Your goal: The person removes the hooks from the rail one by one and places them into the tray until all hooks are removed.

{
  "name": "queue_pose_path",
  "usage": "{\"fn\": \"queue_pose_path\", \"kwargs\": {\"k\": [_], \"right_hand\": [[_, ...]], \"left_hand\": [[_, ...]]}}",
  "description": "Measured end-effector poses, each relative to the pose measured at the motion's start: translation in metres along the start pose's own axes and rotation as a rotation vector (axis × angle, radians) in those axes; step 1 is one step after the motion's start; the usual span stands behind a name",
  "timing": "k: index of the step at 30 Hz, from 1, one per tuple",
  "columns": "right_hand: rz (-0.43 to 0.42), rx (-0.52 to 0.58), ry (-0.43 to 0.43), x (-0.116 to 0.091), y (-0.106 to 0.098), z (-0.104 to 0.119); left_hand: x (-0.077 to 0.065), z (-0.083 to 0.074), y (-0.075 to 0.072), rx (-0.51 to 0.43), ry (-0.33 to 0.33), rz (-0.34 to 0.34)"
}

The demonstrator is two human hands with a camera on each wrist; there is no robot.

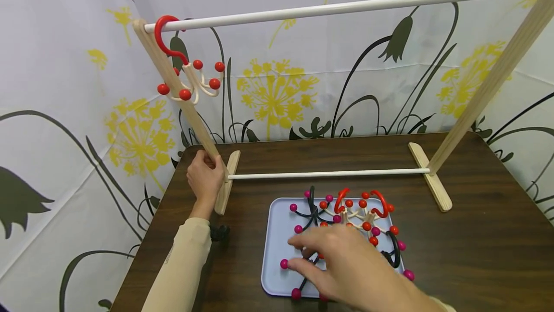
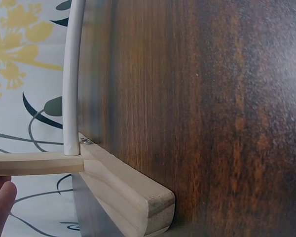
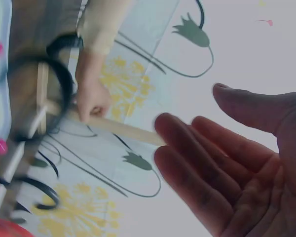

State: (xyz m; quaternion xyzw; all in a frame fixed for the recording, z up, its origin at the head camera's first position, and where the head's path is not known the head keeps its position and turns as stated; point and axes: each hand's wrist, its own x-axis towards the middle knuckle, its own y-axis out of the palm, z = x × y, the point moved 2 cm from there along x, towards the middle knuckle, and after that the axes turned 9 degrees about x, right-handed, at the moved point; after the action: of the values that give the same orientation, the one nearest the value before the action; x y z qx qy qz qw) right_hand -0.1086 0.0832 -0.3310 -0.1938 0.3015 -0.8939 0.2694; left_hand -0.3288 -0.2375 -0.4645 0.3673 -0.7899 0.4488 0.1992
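Note:
My left hand grips the left wooden post of a rod stand low down, just above its foot. My right hand is over a pale blue tray, thumb and fingers spread apart with nothing between them. In the right wrist view its fingers look relaxed. On the tray lie several many-armed hangers: black ones with magenta ball tips and cream ones with red hooks and red balls. My right hand hides part of them. Another cream hanger hangs by its red hook from the top rod's left end.
A white top rod spans the stand, with a lower white rod near the table. The right post slants up from its wooden foot. Behind the dark wooden table hangs a flower-patterned curtain.

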Motion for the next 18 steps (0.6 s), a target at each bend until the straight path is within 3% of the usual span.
{"fn": "queue_pose_path", "kwargs": {"k": [3,9,18], "right_hand": [[-0.093,-0.05,-0.133,0.028,-0.016,0.01],[-0.125,0.063,-0.193,0.099,-0.037,0.015],[-0.155,0.293,-0.293,0.194,-0.031,0.036]], "left_hand": [[0.0,-0.003,0.001,-0.003,-0.001,-0.004],[0.0,-0.005,0.001,-0.011,0.002,0.011],[-0.001,-0.002,-0.001,-0.021,0.015,0.003]]}}
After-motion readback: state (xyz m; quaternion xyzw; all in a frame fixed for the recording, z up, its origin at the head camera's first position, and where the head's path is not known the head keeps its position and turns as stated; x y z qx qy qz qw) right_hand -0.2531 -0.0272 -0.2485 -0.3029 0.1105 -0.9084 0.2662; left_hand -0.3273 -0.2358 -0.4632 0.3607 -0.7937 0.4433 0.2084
